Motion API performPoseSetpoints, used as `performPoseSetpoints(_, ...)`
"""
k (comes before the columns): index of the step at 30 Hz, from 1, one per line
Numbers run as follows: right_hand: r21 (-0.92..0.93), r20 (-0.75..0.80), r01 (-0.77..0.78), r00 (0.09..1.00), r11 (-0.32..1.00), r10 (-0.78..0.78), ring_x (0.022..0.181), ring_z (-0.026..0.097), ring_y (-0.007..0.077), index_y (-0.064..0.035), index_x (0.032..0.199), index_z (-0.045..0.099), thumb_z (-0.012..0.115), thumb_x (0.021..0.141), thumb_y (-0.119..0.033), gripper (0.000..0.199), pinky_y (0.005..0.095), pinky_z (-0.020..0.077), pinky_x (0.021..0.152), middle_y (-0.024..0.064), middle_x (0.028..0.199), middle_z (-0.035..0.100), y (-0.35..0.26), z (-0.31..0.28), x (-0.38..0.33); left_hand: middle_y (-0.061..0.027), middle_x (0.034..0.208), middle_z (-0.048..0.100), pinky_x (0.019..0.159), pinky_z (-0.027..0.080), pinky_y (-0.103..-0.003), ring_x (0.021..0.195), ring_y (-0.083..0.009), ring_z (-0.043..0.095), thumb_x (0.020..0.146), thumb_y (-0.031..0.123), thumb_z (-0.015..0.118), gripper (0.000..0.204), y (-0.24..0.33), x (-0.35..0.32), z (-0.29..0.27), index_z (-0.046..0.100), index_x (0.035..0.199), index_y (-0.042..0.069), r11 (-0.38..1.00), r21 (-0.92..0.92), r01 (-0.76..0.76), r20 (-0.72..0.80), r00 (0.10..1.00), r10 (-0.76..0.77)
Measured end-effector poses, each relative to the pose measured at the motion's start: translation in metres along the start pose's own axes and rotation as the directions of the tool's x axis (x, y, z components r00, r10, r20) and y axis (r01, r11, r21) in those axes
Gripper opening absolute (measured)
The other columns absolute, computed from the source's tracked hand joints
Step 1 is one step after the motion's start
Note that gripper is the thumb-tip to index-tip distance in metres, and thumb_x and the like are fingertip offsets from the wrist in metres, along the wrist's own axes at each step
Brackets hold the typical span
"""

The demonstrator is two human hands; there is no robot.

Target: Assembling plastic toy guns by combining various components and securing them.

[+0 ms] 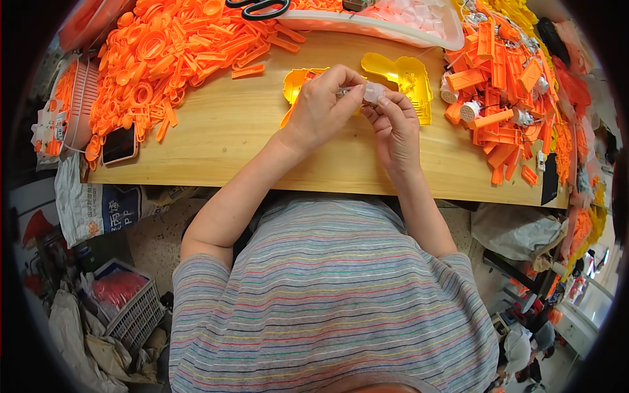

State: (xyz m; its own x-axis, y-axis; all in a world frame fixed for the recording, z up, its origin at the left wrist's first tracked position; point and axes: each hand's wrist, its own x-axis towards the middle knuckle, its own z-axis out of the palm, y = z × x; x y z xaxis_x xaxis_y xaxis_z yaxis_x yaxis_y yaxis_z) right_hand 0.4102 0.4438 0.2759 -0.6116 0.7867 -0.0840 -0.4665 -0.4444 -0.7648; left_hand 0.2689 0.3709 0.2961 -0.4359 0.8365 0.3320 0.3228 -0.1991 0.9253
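The work is judged to be partway through. A small translucent cap (374, 92) is pinched between the fingertips of the left hand (324, 103) and the right hand (396, 128), just left of the right yellow casing half (422, 85) and above the tabletop. A greyish bit is also seen at the left fingers, too small to be identified.

The left yellow casing half (295, 81), left of that right half and partly hidden by the left hand, is laid open with something orange inside. The two halves have not been joined, and the cap has been seated in neither; fitting and closing are presumably left. More translucent pieces (409, 16) are held in a white tray (452, 34) beyond the right half, and orange wired parts (491, 78) are heaped to its right.
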Motion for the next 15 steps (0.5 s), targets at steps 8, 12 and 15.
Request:
performPoseSetpoints(8,-0.079,-0.037,0.043,0.998,0.996,-0.046,0.104,0.062,0.0196,-0.001,0.116,0.06,0.061,0.091,-0.003,0.026,0.0354,0.053,0.09,0.011,0.115,0.063,-0.001,0.007,-0.002,-0.0095,0.089,0.068,0.076,0.054,-0.028,0.082,-0.0143,0.066,0.091,0.008,0.064,0.013,0.0,-0.004,-0.002,0.061,0.098,-0.003,1.0,0.023,0.01,0.052,0.999,-0.011)
performPoseSetpoints(12,-0.15,0.065,0.077,0.996,0.986,-0.067,0.105,0.063,0.0197,0.0002,0.125,0.058,0.061,0.091,-0.002,0.034,0.0351,0.053,0.09,0.0114,0.117,0.064,0.002,-0.001,-0.002,-0.0172,0.087,0.066,0.069,0.055,-0.035,0.077,-0.0275,0.068,0.089,0.008,0.061,0.014,-0.004,-0.005,0.001,0.058,0.094,-0.004,0.997,0.02,-0.075,0.023,0.997,0.075)
performPoseSetpoints(15,-0.189,0.1,0.111,0.991,0.976,-0.094,0.103,0.063,0.0191,0.0007,0.125,0.059,0.061,0.092,-0.002,0.033,0.0346,0.0532,0.089,0.0116,0.116,0.065,0.002,-0.002,-0.003,-0.0169,0.085,0.064,0.066,0.054,-0.037,0.076,-0.0303,0.066,0.088,0.006,0.061,0.011,-0.002,-0.006,0.001,0.057,0.094,-0.003,0.992,0.044,-0.121,0.02,0.993,0.12)
